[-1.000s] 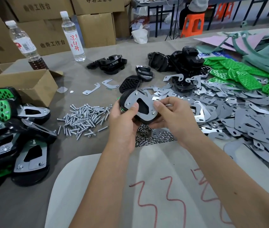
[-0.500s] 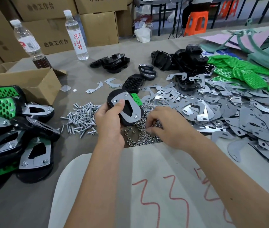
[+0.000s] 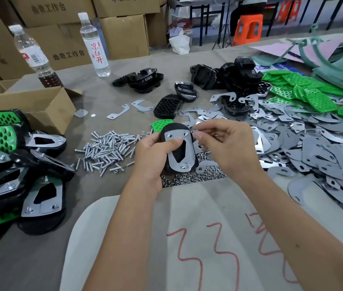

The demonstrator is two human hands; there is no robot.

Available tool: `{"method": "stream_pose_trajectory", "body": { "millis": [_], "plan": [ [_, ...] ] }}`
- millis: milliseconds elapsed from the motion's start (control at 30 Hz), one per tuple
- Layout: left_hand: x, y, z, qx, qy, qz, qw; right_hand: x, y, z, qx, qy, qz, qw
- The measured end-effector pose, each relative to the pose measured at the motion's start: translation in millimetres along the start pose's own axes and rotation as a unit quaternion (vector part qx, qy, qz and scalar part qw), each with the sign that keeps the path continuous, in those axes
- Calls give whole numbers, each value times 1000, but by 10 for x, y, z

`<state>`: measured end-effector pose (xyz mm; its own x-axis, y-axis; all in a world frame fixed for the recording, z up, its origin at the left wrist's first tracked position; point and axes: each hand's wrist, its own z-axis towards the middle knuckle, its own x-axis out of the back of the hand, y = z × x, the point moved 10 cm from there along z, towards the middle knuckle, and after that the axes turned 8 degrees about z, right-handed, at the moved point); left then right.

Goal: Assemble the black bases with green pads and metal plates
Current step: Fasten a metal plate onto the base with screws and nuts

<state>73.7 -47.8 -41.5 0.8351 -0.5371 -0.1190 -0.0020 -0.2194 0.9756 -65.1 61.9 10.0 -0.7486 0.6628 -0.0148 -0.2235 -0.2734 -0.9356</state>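
Both forearms are bare up to the frame edge, with no sleeves showing. The left hand (image 3: 153,156) and right hand (image 3: 227,148) wear no gloves, rings or watch. Fingernails are short and unpainted.

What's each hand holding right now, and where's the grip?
Left hand grips the black base by its left edge, thumb pressing the metal plate. Right hand pinches something small at the top right corner, too small to identify.

I saw my left hand (image 3: 153,156) holding the black base (image 3: 178,151) with its metal plate (image 3: 180,153), my right hand (image 3: 227,147) pinching something small beside it.
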Motion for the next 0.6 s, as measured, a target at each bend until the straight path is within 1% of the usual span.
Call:
{"method": "stream_pose_trajectory", "body": {
  "millis": [100, 233, 467, 533, 600],
  "plan": [
    [-26, 3, -2, -3, -18, 4, 1000, -14, -58, -1, 22, -6, -4, 1000],
    [-63, 20, -20, -5, -33, 2, 999, -40, -44, -8, 10, -26, 7, 1000],
    [-94, 59, -30, -15, -40, -2, 999, -37, -60, -18, 7, -22, 74, 997],
    [-100, 56, -29, -19, -33, 5, 999, -43, -74, -17, 16, -26, 65, 997],
    [-85, 57, -22, -26, -21, 11, 999, -81, -81, -21, 26, -36, 31, 999]
  ]
}}
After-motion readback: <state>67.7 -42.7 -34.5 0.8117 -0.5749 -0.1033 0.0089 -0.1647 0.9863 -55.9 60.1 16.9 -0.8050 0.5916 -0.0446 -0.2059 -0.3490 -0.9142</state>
